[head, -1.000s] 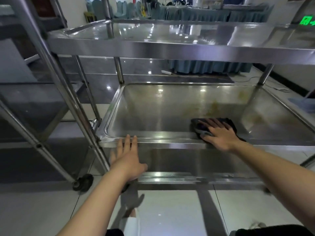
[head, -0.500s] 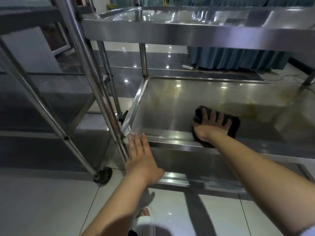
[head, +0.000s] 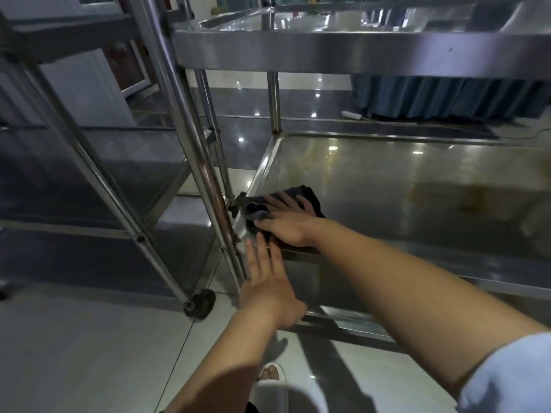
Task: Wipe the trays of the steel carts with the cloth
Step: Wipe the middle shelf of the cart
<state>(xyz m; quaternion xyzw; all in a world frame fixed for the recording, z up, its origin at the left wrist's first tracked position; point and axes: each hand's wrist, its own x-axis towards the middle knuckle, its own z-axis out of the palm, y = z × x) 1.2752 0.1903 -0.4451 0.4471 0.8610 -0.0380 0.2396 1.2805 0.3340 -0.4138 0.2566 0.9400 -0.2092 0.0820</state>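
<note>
Since a moment ago, the right hand [head: 290, 226] (flat, fingers straight) has slid the cloth [head: 301, 198] into the tray [head: 387, 186]'s left corner.

both hands [head: 286, 225] [head: 268, 290] flat, fingers straight

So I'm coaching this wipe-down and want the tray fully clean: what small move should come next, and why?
Probably sweep the cloth rightward along the middle tray. The right hand presses it flat in the near-left corner, while yellowish smears show on the tray's right part. The left hand lies flat at the front rim, apparently steadying the cart.
</note>
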